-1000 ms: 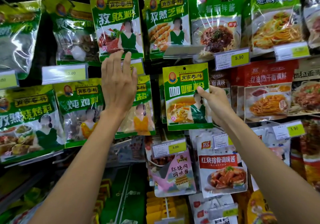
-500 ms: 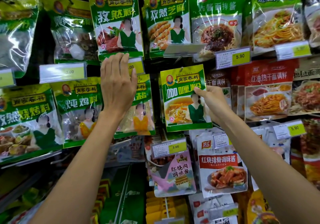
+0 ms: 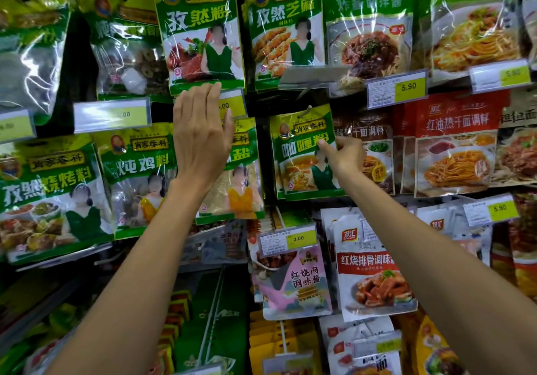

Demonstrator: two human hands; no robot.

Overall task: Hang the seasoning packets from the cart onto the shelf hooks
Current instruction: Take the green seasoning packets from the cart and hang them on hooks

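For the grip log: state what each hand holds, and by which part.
The right hand pinches the green curry packet at its right edge, thumb on the front. The left hand, fingers straight, holds nothing.

Held packet (image 3: 302, 171): centre of the middle row, its top edge at a hook (image 3: 305, 111).
Right hand (image 3: 347, 156): at the held packet's right edge, thumb on its front, fingers behind it.
Left hand (image 3: 200, 136): left of the held packet and apart from it, in front of a neighbouring packet (image 3: 241, 191), fingertips before a price tag (image 3: 234, 104).
Above: two upper packets (image 3: 200, 26) hanging side by side.
Below: a lower price tag (image 3: 287, 239) just under the held packet, with pouches (image 3: 374, 270) beneath it.
Right: noodle packets (image 3: 453, 145) just beside, behind the right hand.
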